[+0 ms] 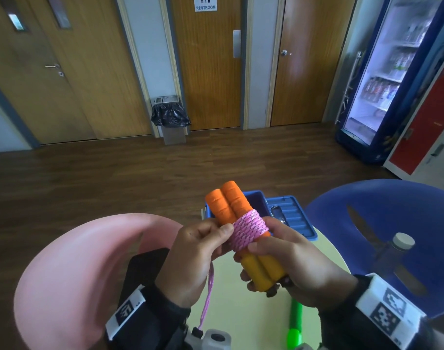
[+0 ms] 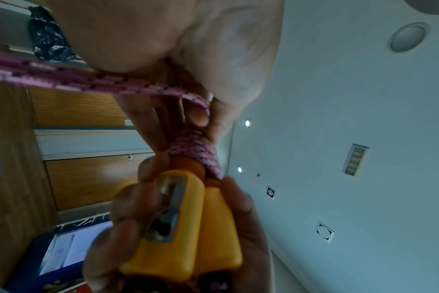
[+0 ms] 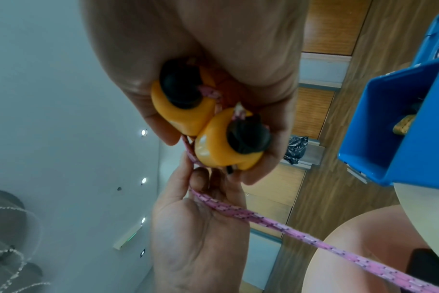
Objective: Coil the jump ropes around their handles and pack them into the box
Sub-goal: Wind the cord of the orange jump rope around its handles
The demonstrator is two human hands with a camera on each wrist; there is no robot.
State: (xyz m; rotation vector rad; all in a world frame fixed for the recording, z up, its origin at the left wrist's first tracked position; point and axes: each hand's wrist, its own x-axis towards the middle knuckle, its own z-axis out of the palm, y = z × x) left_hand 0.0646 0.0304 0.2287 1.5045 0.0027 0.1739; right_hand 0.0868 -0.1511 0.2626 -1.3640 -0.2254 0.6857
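Jump rope (image 1: 247, 232), pink braid, sits part-coiled round the paired orange-and-yellow handles (image 1: 243, 231), held in the air just in front of the open blue box (image 1: 260, 203) on the counter (image 1: 241, 314).

Head view: right hand (image 1: 289, 269) is clamped round the yellow ends of the handles, below the coil. Left hand (image 1: 198, 251) pinches the rope at the coil's left side; a free tail hangs down from it toward the wrist. A green handle (image 1: 295, 322) lies on the counter, nearer the person than the box. Judgement: coiling is in progress; each new turn should lie snug beside the last with steady tension, the right hand keeping both handles pressed parallel so the bundle does not splay.

Left wrist view: rope (image 2: 93, 81) runs taut through the left hand's pinch to the coil (image 2: 196, 150). The fingers (image 2: 128, 208) of the right hand wrap the yellow ends.

Right wrist view: both black end caps show, rope emerging from each; the tail (image 3: 276, 220) crosses the left palm.

Hard to tell: tail length remaining is cut off in every view. Box contents are mostly hidden; one tan item (image 3: 402, 124) shows inside, unidentified.
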